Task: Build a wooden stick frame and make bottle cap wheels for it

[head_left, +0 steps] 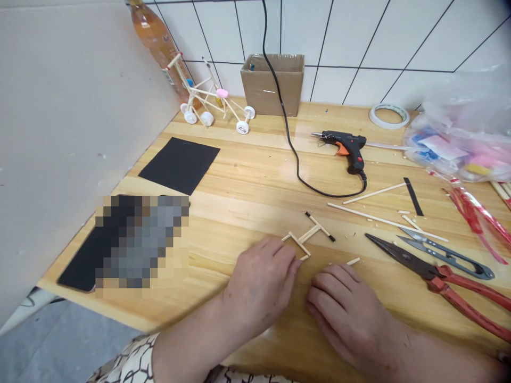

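My left hand [265,279] rests at the middle of the wooden table with its fingers closed on the near end of a small stick frame [299,244]. That frame is joined from thin wooden sticks. A crossbar [319,226] with black-tipped ends sits at its far end, and my fingers hide part of the near end. To the right, my right hand [345,303] lies on the table with its fingers curled under; whatever is inside them is hidden. A short stick piece [353,261] shows just beyond its knuckles.
Long-nose pliers [437,284], thread snips [451,257] and loose sticks [375,215] lie right. Behind are a glue gun [353,142] with its cable [294,151], tape [373,118], a plastic bag [439,133], a cardboard box [269,93], a stick tricycle [222,93] and a bottle [154,37]. Left lies a black sheet [179,165].
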`<state>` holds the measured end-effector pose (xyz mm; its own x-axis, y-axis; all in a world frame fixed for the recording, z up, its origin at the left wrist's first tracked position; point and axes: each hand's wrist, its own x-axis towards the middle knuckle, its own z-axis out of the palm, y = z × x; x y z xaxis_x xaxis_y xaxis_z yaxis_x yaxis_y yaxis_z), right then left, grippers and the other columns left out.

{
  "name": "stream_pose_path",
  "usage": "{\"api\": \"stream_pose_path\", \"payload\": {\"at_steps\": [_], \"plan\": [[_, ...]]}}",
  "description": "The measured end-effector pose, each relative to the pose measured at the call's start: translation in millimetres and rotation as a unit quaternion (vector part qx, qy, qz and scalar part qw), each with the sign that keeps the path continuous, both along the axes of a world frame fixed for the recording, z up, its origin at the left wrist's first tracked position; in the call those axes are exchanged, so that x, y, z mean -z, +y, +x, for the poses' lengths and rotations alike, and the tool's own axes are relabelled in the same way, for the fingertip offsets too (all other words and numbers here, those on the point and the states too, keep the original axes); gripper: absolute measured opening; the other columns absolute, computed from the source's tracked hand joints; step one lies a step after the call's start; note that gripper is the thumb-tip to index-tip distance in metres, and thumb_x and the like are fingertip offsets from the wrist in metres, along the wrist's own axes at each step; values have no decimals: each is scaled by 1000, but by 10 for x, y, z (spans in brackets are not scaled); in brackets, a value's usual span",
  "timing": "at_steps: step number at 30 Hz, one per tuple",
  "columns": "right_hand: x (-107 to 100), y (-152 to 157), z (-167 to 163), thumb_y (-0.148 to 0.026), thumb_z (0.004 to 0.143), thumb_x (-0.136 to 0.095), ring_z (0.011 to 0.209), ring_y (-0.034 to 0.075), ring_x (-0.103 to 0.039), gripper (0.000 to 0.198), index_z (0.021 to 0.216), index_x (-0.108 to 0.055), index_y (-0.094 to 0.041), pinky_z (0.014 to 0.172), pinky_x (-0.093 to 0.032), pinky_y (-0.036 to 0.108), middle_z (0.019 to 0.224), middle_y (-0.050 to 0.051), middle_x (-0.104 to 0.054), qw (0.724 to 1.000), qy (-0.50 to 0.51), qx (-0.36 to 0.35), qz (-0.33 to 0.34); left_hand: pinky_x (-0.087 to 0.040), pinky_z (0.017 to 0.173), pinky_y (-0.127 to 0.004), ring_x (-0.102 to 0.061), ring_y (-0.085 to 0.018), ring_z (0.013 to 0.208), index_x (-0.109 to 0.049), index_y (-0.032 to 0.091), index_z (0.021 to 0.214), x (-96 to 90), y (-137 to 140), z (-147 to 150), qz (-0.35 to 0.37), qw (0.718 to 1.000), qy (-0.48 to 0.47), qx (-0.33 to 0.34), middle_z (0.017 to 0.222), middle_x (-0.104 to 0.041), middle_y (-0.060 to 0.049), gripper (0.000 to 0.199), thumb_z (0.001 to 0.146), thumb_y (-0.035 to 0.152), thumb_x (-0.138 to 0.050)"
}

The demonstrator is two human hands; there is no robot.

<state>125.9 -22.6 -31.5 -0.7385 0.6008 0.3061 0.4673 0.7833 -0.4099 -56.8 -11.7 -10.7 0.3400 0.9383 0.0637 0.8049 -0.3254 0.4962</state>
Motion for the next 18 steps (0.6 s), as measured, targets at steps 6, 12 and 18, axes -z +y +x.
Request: {"api": "stream_pose_path", "payload": {"at_steps": [6, 12, 18], "plan": [[-80, 124, 87, -4, 82, -47, 77, 20, -48, 16, 85, -60, -12, 68, -40, 36, 77, 9, -59, 998, 18, 55, 30, -42, 64, -25, -55, -14, 72, -61, 19, 78, -102, 16, -217, -67, 995, -75, -22, 74, -61, -1, 16, 84, 14, -48], [-58, 194, 116, -6, 83, -45, 84, 22, -52, 22, 96, -61, -13, 73, -42, 39, 86, 10, -61, 995, -12, 83, 52, -40, 60, -24, -55, -14, 68, -62, 19, 74, -88, -23, -207, -117, 993, 11, 18, 71, -59, 0, 11, 79, 14, -53], [-25, 204, 81, -8, 84, -45, 86, 24, -52, 24, 102, -62, -9, 75, -43, 43, 90, 13, -61, 993, -31, 96, 62, -40, 60, -24, -55, -14, 69, -61, 19, 72, -47, -18, -182, -99, 995, 19, 25, 70, -59, 0, 13, 80, 14, -52]]}}
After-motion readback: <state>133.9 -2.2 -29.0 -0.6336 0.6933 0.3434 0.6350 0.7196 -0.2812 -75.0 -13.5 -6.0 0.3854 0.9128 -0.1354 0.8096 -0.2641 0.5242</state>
